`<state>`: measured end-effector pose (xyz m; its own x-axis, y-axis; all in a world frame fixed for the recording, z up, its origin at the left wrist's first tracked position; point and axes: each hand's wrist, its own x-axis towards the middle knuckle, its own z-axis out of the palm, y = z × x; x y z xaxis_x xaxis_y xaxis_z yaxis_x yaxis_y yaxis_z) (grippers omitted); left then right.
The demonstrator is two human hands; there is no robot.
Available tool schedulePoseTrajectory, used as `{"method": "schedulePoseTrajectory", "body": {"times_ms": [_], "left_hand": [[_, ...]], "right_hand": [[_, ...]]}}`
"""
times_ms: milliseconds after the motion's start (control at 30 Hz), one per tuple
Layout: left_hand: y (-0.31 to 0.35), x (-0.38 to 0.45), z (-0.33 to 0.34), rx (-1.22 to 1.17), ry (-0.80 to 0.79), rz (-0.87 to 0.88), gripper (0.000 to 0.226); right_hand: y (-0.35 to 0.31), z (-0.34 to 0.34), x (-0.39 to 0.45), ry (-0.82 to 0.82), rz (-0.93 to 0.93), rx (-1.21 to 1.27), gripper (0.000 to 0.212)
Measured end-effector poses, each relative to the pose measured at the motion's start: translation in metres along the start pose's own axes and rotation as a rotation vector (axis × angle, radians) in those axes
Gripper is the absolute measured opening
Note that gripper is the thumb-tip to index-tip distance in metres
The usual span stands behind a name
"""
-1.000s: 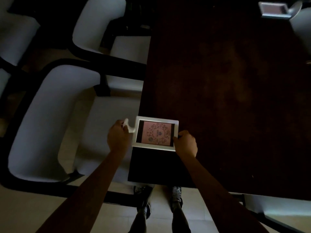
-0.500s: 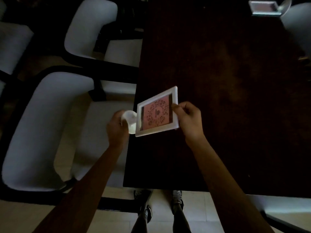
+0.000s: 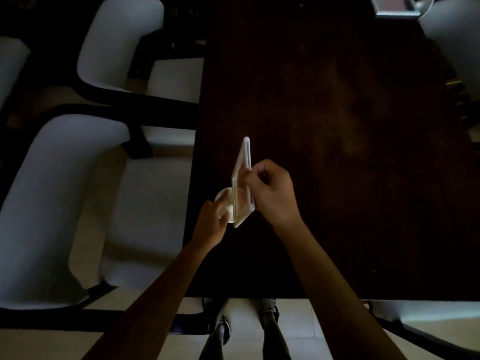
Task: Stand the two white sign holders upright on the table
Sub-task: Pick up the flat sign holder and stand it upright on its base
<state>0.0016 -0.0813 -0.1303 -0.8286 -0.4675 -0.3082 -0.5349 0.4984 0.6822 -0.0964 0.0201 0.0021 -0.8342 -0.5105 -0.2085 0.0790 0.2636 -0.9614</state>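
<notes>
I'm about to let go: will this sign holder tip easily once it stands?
Probably somewhat: the sign holder is a tall thin panel on a small round base, so likely top-heavy. It looks rigid, keeping flat under both hands' grip. Near the table edge, a nudge could topple it.

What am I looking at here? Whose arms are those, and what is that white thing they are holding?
The camera sits on a person's head and looks down, so those are the person's own arms. The left hand holds the round white base of a white plastic sign holder, and the right hand grips its flat frame, seen almost edge-on. They hold it over a dark brown wooden table. A second white sign holder sits at the far end. Pale grey padded chairs stand alongside. The person's shoes show below.
</notes>
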Motion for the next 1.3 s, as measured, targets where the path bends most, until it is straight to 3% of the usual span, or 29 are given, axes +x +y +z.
{"method": "schedulePoseTrajectory", "body": {"times_ms": [233,433,533,700,767,833,933,967,1100,1233,1300], "left_hand": [[-0.002,0.003,0.004,0.281,-0.016,-0.004,0.052],[-0.001,0.002,0.010,0.448,0.061,-0.003,0.052],[0.003,-0.002,0.008,0.439,0.096,-0.039,0.042],[0.007,-0.006,0.002,0.520,0.158,0.022,0.073],[0.006,-0.005,0.002,0.523,0.158,0.047,0.077],[0.008,-0.005,0.001,0.489,0.144,0.079,0.076],[0.011,-0.006,0.002,0.509,0.183,0.158,0.062],[0.012,-0.007,0.003,0.509,0.202,0.174,0.057],[0.011,-0.009,0.004,0.399,0.230,0.221,0.049],[0.010,-0.011,0.008,0.187,0.272,0.190,0.029],[0.013,-0.015,0.010,0.202,0.262,0.179,0.043]], "right_hand": [[0.004,0.001,0.003,-0.001,0.015,0.002,0.019],[0.004,0.005,0.006,0.017,0.019,-0.011,0.020],[0.004,0.013,0.002,-0.052,-0.019,-0.046,0.019],[0.009,0.024,-0.002,-0.064,-0.033,-0.039,0.020],[0.015,0.023,-0.002,-0.063,-0.048,0.022,0.025],[0.027,0.019,-0.002,0.043,-0.062,0.072,0.032],[0.063,0.014,0.002,0.200,-0.119,-0.295,0.020],[0.077,0.013,0.004,0.153,-0.093,-0.472,0.018],[0.135,0.017,0.006,-0.275,-0.027,-0.943,0.057],[0.151,0.022,0.011,-0.300,-0.182,-0.961,0.065],[0.155,0.021,0.012,-0.309,-0.209,-0.977,0.062]]}}
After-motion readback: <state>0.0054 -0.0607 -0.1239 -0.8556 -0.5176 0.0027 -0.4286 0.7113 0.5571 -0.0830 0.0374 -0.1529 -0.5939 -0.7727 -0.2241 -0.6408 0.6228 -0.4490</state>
